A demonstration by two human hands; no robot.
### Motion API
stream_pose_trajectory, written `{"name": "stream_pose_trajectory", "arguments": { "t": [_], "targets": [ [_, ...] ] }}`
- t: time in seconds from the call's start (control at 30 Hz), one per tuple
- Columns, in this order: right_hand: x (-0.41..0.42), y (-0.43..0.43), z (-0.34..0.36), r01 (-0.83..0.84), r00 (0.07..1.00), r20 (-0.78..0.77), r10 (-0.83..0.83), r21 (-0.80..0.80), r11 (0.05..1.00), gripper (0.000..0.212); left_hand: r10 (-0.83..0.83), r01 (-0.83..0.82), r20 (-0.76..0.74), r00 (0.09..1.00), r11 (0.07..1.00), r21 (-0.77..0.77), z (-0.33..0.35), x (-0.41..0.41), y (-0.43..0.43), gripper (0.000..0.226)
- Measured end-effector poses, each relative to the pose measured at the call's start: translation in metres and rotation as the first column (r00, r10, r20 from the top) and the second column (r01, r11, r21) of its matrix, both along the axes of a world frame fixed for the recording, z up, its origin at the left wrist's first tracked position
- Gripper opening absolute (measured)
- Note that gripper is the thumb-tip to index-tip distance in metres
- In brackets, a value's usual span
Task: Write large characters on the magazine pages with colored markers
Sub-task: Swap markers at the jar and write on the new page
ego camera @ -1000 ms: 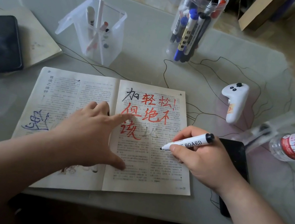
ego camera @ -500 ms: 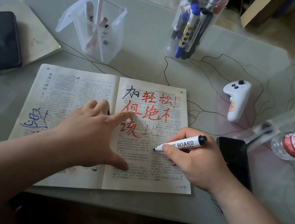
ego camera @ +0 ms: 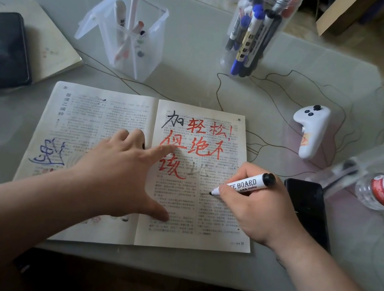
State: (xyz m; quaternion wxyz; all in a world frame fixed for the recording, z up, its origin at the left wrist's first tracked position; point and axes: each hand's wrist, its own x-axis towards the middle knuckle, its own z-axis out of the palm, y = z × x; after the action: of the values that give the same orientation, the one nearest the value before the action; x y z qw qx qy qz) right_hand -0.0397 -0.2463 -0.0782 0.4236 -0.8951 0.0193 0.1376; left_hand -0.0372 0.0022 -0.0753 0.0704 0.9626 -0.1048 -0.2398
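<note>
The marker [ego camera: 245, 184] is pinched in the right hand [ego camera: 261, 209], fingers curled round the barrel. Its tip is set on the right page of the open magazine [ego camera: 104, 114], and the barrel is slanted up and to the right. The left hand [ego camera: 119, 173] is spread flat across the spine, nothing gripped. Unmarked print is seen below and left of the tip. The page edge and a black phone [ego camera: 308, 207] are crowded in on the right, so strokes are probably best run leftward and down.

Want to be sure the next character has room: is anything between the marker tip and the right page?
Nothing visible. The marker in the right hand has its tip at the right page of the magazine, on printed text below the red characters. The left hand presses the pages further left, clear of the tip.
</note>
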Motion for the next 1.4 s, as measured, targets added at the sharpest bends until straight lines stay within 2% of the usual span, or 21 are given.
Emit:
{"name": "stream_pose_trajectory", "arguments": {
  "t": [0.17, 0.4, 0.5, 0.67, 1.0, 1.17, 1.3, 1.4],
  "targets": [
    [-0.002, -0.003, 0.001, -0.004, 0.999, 0.036, -0.001, 0.150, 0.989, 0.019, 0.003, -0.003, 0.000, 1.000, 1.000, -0.016, 0.000, 0.001, 0.001, 0.127],
    [-0.007, -0.002, -0.002, -0.035, 0.998, 0.059, 0.033, 0.024, 0.999, 0.023, 0.001, -0.001, 0.008, 1.000, 1.000, -0.014, -0.002, 0.001, 0.001, 0.128],
    [-0.007, -0.002, -0.001, -0.038, 0.997, 0.068, 0.036, 0.027, 0.999, 0.027, 0.003, -0.003, 0.007, 1.000, 1.000, -0.013, -0.002, 0.001, 0.001, 0.130],
    [-0.009, 0.001, 0.007, -0.125, 0.992, -0.002, 0.125, 0.052, 0.991, 0.025, 0.005, -0.005, 0.004, 1.000, 1.000, -0.016, -0.002, 0.000, 0.002, 0.131],
    [-0.009, -0.001, 0.004, -0.049, 0.998, -0.042, 0.049, 0.009, 0.999, 0.027, 0.003, -0.003, 0.006, 1.000, 1.000, -0.011, -0.002, 0.000, 0.001, 0.129],
    [-0.006, -0.005, 0.002, -0.018, 1.000, -0.007, 0.019, 0.090, 0.996, 0.026, 0.008, -0.008, 0.006, 1.000, 1.000, -0.009, -0.001, 0.000, 0.001, 0.128],
    [-0.008, -0.003, 0.002, -0.043, 0.999, 0.020, 0.042, 0.045, 0.998, 0.028, 0.010, -0.010, 0.005, 1.000, 1.000, -0.007, -0.002, 0.000, 0.001, 0.127],
    [-0.010, -0.002, 0.004, -0.080, 0.996, -0.023, 0.081, 0.051, 0.996, 0.028, 0.010, -0.010, 0.005, 1.000, 1.000, -0.008, -0.002, 0.000, 0.001, 0.129]
  ]
}}
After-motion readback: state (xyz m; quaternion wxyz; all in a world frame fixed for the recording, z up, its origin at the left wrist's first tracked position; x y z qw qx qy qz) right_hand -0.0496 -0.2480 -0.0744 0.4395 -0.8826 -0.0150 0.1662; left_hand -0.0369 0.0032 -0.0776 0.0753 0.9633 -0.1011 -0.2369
